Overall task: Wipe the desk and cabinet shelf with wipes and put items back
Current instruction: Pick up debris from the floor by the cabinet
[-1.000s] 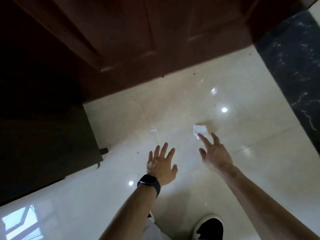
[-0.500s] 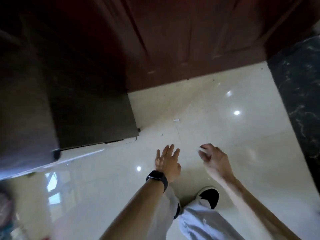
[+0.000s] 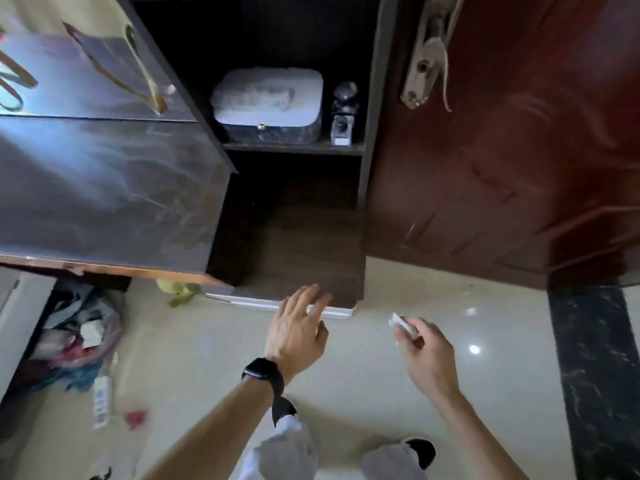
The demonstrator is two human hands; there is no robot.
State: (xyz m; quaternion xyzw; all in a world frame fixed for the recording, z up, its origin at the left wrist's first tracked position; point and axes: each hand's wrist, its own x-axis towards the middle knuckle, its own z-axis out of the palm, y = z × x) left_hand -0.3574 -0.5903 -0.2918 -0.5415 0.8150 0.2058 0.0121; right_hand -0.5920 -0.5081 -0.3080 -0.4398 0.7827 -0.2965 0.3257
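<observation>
Desk: the glossy dark desk (image 3: 104, 185) is jutting out over the cabinet's left side. Its top looks hard and slick, so I'd expect a wipe to glide on it.
Cabinet: the open cabinet (image 3: 372, 98) is standing between the desk and a red-brown door (image 3: 502, 168).
Lower shelf: the lower shelf (image 3: 311, 251) is lying bare near floor level; it looks stiff and matt.
Box: a pale-lidded box (image 3: 268, 95) is sitting on the upper shelf (image 3: 294, 147). It looks rigid, and is probably best lifted by both sides of its base.
Left hand: the left hand (image 3: 298, 327) is hovering at the lower shelf's front edge, fingers straight, slightly spread, holding nothing.
Right hand: the right hand (image 3: 422, 351) is pinching the wipe between thumb and curled fingers.
Bottle: a small bottle (image 3: 343, 112) is standing just beside the box. It is probably tippy, so I'd grip its body.
Wipe: the white wipe (image 3: 401, 323) is hanging over the floor, right of the cabinet. It looks light, limp and bunched, and likely needs flattening under the fingers.
</observation>
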